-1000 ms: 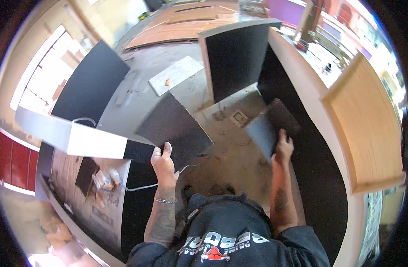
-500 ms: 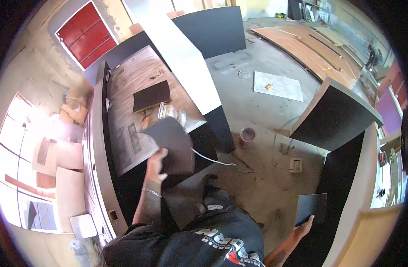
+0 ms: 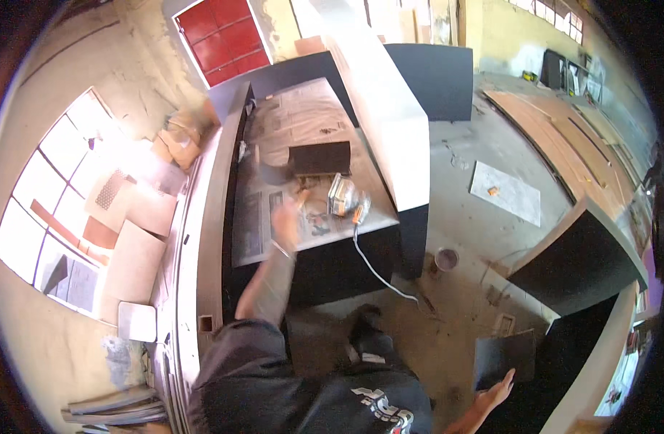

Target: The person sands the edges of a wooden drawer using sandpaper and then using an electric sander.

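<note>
Over the bench top, my left hand is stretched forward and smeared by motion, so its fingers cannot be made out. Just beyond it is a blurred dark grey sheet, apparently apart from the hand. Another dark, rectangular piece lies farther back on the bench. To the right of my left hand sits a power tool like a sander, orange at one end, with a white cord running down to the floor. Low at the right, my right hand grips the lower edge of a dark rectangular sheet.
A tall white panel borders the bench on the right. On the floor stand a small round container and a pale board. A dark curved panel rises at right. Wooden sheets lie at the far right.
The view has swung left. My left hand has reached forward over the bench; the dark sheet it held has moved away toward the back piece. My right hand keeps its sheet.
</note>
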Demonstrator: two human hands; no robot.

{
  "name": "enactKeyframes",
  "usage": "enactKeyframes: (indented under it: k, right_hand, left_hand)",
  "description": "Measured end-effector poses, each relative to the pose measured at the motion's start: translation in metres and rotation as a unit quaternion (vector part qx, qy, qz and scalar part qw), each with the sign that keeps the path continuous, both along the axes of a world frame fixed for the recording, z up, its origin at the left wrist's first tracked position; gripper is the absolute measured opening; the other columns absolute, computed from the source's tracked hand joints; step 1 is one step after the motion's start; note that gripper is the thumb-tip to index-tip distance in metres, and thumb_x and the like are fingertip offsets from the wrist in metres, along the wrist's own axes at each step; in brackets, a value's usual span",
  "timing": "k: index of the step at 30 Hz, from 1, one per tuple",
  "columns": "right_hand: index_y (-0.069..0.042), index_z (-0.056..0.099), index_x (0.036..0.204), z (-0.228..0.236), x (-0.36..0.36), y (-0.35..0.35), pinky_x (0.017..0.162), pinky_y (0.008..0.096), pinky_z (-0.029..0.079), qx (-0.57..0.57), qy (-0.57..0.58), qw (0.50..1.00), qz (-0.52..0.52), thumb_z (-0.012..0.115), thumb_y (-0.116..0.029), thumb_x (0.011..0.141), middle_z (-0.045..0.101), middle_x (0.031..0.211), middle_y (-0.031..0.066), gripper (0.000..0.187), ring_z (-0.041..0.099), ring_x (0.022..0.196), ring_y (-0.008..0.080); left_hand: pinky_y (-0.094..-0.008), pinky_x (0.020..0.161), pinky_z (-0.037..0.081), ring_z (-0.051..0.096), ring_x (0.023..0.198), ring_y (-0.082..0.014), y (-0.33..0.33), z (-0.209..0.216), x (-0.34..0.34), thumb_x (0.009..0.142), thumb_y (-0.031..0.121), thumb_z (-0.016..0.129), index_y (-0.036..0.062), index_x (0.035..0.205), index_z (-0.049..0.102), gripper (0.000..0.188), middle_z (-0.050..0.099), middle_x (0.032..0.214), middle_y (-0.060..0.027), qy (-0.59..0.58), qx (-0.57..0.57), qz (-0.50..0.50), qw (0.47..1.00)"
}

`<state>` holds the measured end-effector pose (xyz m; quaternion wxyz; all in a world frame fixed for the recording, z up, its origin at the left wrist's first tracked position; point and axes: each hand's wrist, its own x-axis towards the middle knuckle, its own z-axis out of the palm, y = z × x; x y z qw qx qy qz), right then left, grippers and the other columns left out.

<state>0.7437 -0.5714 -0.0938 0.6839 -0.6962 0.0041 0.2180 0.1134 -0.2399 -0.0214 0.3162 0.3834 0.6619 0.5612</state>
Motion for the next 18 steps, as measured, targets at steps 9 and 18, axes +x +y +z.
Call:
enactKeyframes:
  k: [9, 18]
  right_hand:
    - [0.001, 0.069, 0.112, 0.078, -0.068, -0.002, 0.085, 0.0300, 0.051, 0.088, -0.266, 0.953, 0.115, 0.062, -0.001, 0.090, 0.070, 0.108, 0.0074, 0.023, 0.063, 0.100, 0.0161]
    - [-0.002, 0.059, 0.133, 0.146, -0.113, -0.012, 0.101, 0.0337, 0.045, 0.127, -0.152, 0.930, 0.310, 0.065, -0.012, 0.098, 0.066, 0.124, 0.0107, 0.037, 0.059, 0.116, 0.0177]
  left_hand:
    - [-0.0412, 0.097, 0.050, 0.061, 0.113, -0.0229, -0.187, 0.010, 0.373, 0.102, 0.044, 0.056, 0.0076, 0.131, 0.054, 0.047, 0.063, 0.121, -0.0091, -0.440, -0.307, -0.573, 0.619]
    - [-0.0441, 0.097, 0.051, 0.062, 0.114, -0.0259, -0.200, 0.057, 0.447, 0.099, 0.055, 0.054, 0.0058, 0.136, 0.051, 0.061, 0.060, 0.131, -0.0115, -0.454, -0.153, -0.652, 0.588]
